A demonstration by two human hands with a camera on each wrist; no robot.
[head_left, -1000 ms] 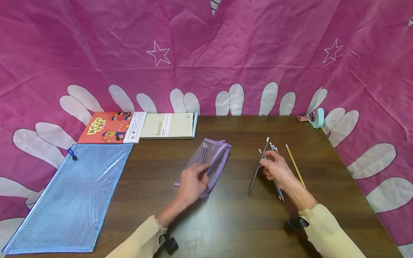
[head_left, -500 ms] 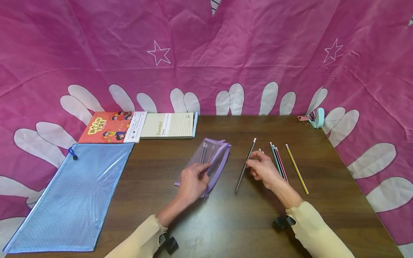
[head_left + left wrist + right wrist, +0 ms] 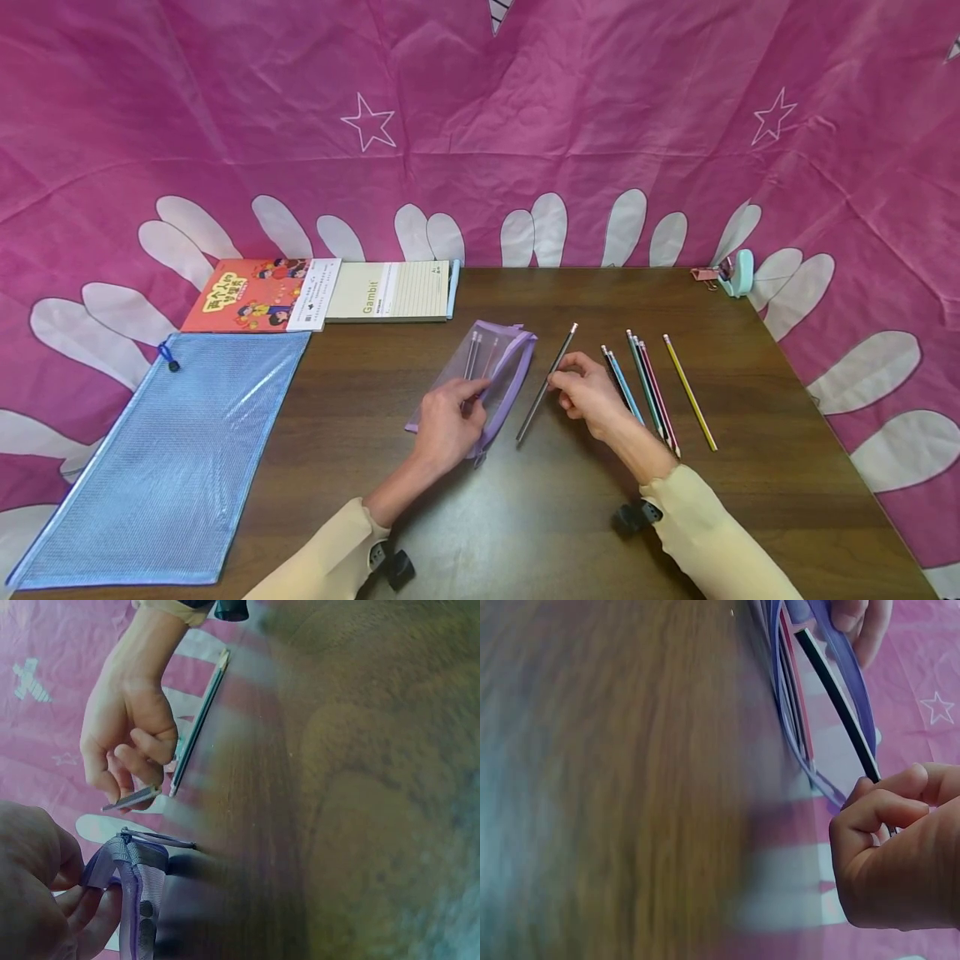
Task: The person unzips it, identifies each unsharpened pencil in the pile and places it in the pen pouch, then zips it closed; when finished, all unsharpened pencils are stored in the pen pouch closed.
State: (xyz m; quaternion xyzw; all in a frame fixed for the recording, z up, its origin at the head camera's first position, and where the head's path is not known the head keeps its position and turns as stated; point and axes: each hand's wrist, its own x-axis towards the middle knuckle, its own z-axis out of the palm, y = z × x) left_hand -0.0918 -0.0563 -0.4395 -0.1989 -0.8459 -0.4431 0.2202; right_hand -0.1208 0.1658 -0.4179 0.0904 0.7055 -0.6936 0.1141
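My left hand (image 3: 448, 421) pinches the edge of a purple mesh pencil pouch (image 3: 513, 392) lying on the table. The right wrist view shows the pouch's mouth gaping, its purple rim (image 3: 853, 675) lifted by the left fingers, and several pencils (image 3: 799, 697) inside. Just right of the pouch, my right hand (image 3: 592, 398) holds a dark pencil (image 3: 534, 408) between thumb and fingers. The pencil slants, its white-tipped end up and away, its other end toward the pouch. In the right wrist view that end overlaps the opening.
Right of my right hand lie blue pencils (image 3: 624, 383), a group of dark and red pencils (image 3: 654, 392) and a yellow pencil (image 3: 690, 393). A blue mesh bag (image 3: 172, 458), an orange book (image 3: 255, 296) and a notebook (image 3: 397, 292) are at left. Clips (image 3: 738, 275) sit far right.
My right hand has carried the dark pencil left, from over the other pencils to beside the pouch. The left hand and the pouch have stayed in place.
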